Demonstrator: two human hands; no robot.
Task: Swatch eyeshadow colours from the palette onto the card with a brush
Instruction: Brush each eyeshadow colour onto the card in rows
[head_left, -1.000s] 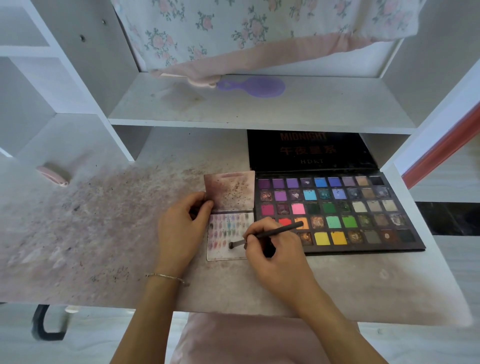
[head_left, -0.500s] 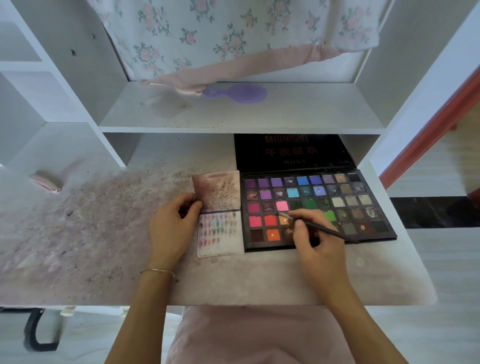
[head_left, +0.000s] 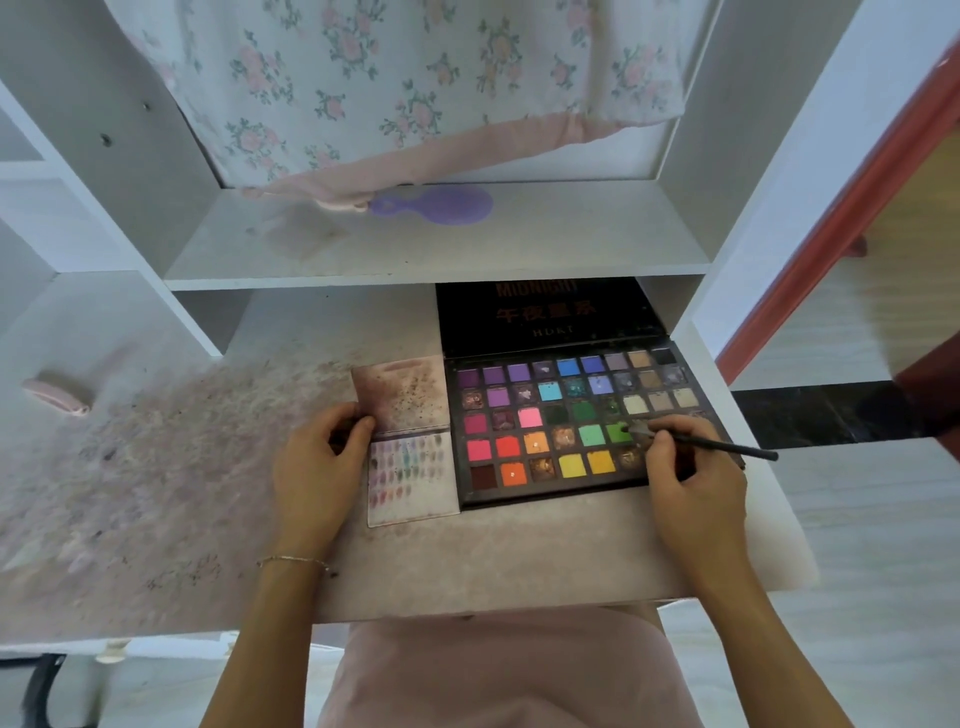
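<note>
A black eyeshadow palette (head_left: 519, 486) lies open on the desk, its many coloured pans facing up and its lid leaning back against the shelf. To its left lies a folded white card (head_left: 415, 499) with several small colour swatches on the near half. My left hand (head_left: 317, 462) rests on the card's left edge, fingers curled over it. My right hand (head_left: 691, 478) holds a thin black brush (head_left: 727, 446) over the palette's right side. The brush tip touches a bright green pan (head_left: 618, 432).
The desk top (head_left: 156, 493) is stained with powder on the left. A pink object (head_left: 57, 396) lies at the far left. A purple hairbrush (head_left: 447, 206) sits on the shelf above, under a floral cloth (head_left: 415, 88). The desk's right edge is near my right hand.
My right hand carried the brush from the card to the palette, then further right from the pink pans to the green pan. My left hand stayed on the card.
</note>
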